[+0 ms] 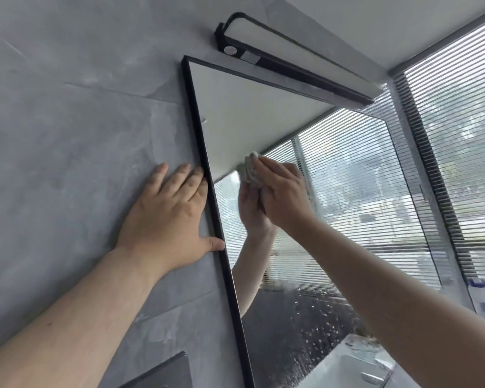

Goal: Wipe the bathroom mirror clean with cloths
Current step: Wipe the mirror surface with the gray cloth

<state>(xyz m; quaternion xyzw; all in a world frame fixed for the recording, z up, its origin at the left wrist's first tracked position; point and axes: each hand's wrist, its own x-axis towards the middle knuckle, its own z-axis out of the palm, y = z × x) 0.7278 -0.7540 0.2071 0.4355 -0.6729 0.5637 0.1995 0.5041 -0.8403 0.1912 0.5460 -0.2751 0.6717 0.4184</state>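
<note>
One cloth (pixel 251 170) (bunched, perhaps damp) in right hand (pixel 284 196) on mirror (pixel 347 177)

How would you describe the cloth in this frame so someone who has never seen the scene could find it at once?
Start at the black-framed mirror on the grey wall, under the black light bar. Near its upper left area the right hand presses a small bunched cloth against the glass. It is the only soft, pale, speckled thing there, sticking out above the fingers.

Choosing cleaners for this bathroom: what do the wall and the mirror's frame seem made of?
Wall: likely matte grey stone-look tile, given the mottled veining and thin joint lines. Mirror frame: thin, black, satin finish with crisp edges, probably painted metal, though plastic is possible.
</note>
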